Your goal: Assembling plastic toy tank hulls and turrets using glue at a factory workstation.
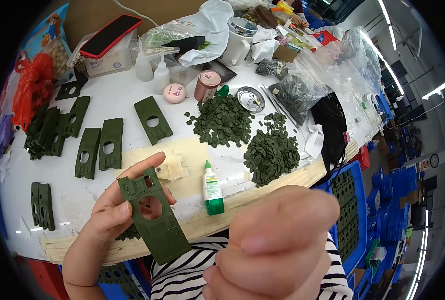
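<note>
My left hand [106, 216] holds a dark green plastic model vehicle hull top [163, 231] by its edges, tilted above the table's near edge. A round hole goes through the part, and raised detail covers its upper end. Close to the camera, my right hand [277, 242] is curled with thumb and fingers pressed together. Whatever it pinches, if anything, is hidden. Beyond the hands lies a glue bottle [212, 192] with green liquid and a green tip. Two heaps of small dark green plastic pieces, a far one [223, 120] and a nearer one [272, 156], lie past the bottle.
More green hull tops [111, 145] lie at left, some stacked [45, 132]. At the back are a red-edged phone [111, 36], squeeze bottles [161, 77], a pink jar [207, 86] and a metal lid [250, 99]. A blue crate [358, 220] of green parts stands at right.
</note>
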`<state>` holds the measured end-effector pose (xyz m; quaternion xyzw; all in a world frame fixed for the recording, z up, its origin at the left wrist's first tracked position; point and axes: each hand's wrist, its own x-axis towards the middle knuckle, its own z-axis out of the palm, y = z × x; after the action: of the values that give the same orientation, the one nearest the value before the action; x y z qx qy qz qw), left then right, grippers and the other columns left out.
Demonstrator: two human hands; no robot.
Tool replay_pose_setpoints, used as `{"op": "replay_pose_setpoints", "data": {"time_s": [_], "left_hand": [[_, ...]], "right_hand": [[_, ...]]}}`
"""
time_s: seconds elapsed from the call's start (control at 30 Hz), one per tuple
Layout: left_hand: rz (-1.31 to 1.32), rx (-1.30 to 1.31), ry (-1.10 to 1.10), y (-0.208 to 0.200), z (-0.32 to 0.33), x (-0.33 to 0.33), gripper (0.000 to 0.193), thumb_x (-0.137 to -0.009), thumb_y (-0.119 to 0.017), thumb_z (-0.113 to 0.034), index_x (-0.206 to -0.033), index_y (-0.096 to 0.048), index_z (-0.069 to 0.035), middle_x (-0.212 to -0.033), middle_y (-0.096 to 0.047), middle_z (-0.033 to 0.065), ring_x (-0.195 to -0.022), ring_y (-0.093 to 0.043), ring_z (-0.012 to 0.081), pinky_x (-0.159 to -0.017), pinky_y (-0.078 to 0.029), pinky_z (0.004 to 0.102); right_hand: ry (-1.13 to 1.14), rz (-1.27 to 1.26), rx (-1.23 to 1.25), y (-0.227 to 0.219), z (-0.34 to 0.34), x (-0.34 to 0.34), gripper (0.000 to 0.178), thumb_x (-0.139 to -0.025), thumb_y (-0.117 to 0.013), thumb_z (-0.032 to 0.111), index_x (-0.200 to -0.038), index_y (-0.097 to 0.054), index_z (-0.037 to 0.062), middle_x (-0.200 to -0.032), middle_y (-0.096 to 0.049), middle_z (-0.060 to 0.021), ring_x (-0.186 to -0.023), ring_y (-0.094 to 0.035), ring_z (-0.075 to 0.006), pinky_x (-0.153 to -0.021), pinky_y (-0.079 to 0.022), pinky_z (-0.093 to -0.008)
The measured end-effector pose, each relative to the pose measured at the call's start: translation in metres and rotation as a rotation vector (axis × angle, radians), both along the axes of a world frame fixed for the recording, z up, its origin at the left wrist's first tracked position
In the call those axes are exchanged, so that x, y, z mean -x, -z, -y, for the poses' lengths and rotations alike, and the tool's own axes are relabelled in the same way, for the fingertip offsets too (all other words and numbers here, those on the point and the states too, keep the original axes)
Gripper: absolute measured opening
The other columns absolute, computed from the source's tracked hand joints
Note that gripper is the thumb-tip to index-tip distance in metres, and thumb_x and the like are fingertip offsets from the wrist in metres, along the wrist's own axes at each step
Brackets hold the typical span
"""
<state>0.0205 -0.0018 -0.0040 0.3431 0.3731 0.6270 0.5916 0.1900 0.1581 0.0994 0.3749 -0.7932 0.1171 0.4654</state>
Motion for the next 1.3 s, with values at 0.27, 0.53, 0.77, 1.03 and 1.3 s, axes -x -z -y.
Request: {"op": "replay_pose_setpoints", "data": {"time_s": [0.27,0.53,0.77,1.03,1.3], "left_hand": [[-0.023,0.002,-0.001,-0.004,-0.001,0.001,0.098,-0.082,-0.066,-0.049,-0.151,-0.021,0.004,-0.108,-0.063,0.0216,-0.069,-0.05,0.0121,-0.066,-0.038,0.026],[0.016,-0.006,0.011,-0.007,0.0,-0.001,0.097,-0.083,-0.066,-0.05,-0.152,-0.022,0.002,-0.109,-0.063,0.0207,-0.07,-0.049,0.0131,-0.067,-0.038,0.0263],[-0.023,0.003,0.024,-0.006,-0.002,0.003,0.098,-0.082,-0.067,-0.051,-0.152,-0.023,0.001,-0.109,-0.063,0.0203,-0.072,-0.051,0.013,-0.068,-0.038,0.0257],[-0.026,-0.027,0.026,-0.005,-0.005,0.003,0.097,-0.084,-0.065,-0.051,-0.153,-0.02,0.0,-0.109,-0.062,0.0215,-0.08,-0.056,0.0149,-0.065,-0.041,0.0247],[0.105,0.088,0.152,-0.006,0.011,0.007,0.102,-0.081,-0.067,-0.055,-0.153,-0.018,-0.002,-0.108,-0.059,0.012,-0.086,-0.061,0.0192,-0.076,-0.051,0.0304]], "right_hand": [[-0.055,-0.011,0.007,-0.016,-0.001,-0.005,0.017,-0.094,-0.055,0.018,-0.082,-0.065,0.0104,-0.073,-0.06,0.0009,-0.064,-0.054,-0.0149,-0.069,-0.044,-0.0292],[-0.211,-0.004,0.153,0.001,0.0,0.022,0.025,-0.098,-0.049,0.018,-0.081,-0.065,0.0103,-0.07,-0.059,0.0015,-0.059,-0.052,-0.0139,-0.064,-0.044,-0.0262],[-1.163,0.987,0.992,0.035,0.06,0.006,0.013,-0.09,-0.056,0.014,-0.079,-0.055,0.0083,-0.066,-0.053,-0.0038,-0.061,-0.051,-0.0196,-0.066,-0.04,-0.032],[-1.479,1.352,0.791,0.034,0.079,0.017,0.039,-0.102,-0.045,0.011,-0.14,-0.049,0.0056,-0.121,-0.064,-0.0141,-0.077,-0.064,-0.0197,-0.068,-0.049,-0.0298],[-0.361,0.856,0.388,0.023,0.005,0.018,0.068,-0.082,-0.075,0.028,-0.14,-0.05,0.0014,-0.114,-0.055,-0.0113,-0.105,-0.053,-0.0293,-0.092,-0.04,-0.0422]]}}
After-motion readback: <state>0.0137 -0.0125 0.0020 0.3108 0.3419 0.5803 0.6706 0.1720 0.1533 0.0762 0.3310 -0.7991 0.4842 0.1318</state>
